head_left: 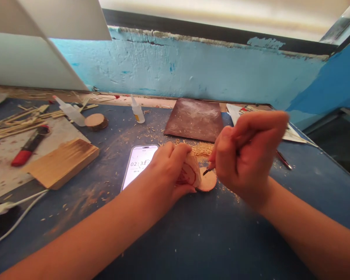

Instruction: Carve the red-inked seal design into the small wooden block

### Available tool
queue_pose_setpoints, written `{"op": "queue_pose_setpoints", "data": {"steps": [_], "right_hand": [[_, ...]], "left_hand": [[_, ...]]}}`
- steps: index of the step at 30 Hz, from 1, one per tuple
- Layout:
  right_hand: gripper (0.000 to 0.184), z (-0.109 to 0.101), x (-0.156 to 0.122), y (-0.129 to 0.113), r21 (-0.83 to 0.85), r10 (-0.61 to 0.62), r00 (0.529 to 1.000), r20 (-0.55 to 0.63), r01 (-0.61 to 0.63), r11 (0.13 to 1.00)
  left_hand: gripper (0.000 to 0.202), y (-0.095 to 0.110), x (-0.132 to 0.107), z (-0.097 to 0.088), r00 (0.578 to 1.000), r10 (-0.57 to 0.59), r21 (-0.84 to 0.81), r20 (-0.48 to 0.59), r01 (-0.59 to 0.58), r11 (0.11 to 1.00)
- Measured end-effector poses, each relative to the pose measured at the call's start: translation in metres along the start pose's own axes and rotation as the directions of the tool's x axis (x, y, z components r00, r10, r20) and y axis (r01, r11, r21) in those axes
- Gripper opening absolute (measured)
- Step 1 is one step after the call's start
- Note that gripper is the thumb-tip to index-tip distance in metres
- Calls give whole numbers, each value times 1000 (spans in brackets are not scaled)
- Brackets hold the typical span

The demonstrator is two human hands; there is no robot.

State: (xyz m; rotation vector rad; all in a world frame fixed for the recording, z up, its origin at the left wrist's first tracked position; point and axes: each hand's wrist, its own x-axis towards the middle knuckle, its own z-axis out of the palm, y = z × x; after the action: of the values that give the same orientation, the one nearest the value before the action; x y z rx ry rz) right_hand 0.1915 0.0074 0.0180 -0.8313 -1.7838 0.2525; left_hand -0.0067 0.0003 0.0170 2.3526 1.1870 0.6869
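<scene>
Pale wooden piece, curved red lines on its face, sat just right of the smartphone, gripped by left hand. Right hand clasped a dark-tipped tool farther right.

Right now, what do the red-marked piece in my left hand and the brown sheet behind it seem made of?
Red-marked piece: likely bare wood, pale tan and matte. Brown sheet: possibly leather or coated board; its scuffed, dull sheen leaves that open.
</scene>
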Motion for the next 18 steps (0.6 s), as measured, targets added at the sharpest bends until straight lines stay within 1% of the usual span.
{"op": "queue_pose_setpoints", "data": {"steps": [2, 4, 7, 10, 11, 15, 18], "right_hand": [[33, 1, 0, 0, -35, -19, 999, 31, 20, 999], [33, 3, 1, -1, -70, -38, 999, 29, 40, 997], [32, 4, 1, -1, -94, -50, 999, -5, 49, 994], [30, 4, 0, 0, -97, -81, 991, 104, 92, 991], [30, 4, -1, 1, -94, -80, 991, 109, 91, 991], [28, 4, -2, 1, -87, -41, 999, -9, 40, 995], [27, 6, -3, 0, -103, -5, 999, 35, 9, 995]], "left_hand": [[57, 0, 0, 0, 1000, -1, 3, 0, 1, 1000], [60, 0, 0, 0, 1000, -7, 6, 5, 7, 1000], [61, 1, 0, 0, 1000, -11, 2, 9, 11, 1000], [59, 1, 1, 0, 1000, -16, -2, 18, 16, 1000], [60, 1, 1, -1, 1000, -19, 0, 20, 19, 1000], [59, 4, 0, -2, 1000, -19, 3, 8, 19, 1000], [54, 8, -2, -3, 999, -35, -5, -2, 35, 999]]}}
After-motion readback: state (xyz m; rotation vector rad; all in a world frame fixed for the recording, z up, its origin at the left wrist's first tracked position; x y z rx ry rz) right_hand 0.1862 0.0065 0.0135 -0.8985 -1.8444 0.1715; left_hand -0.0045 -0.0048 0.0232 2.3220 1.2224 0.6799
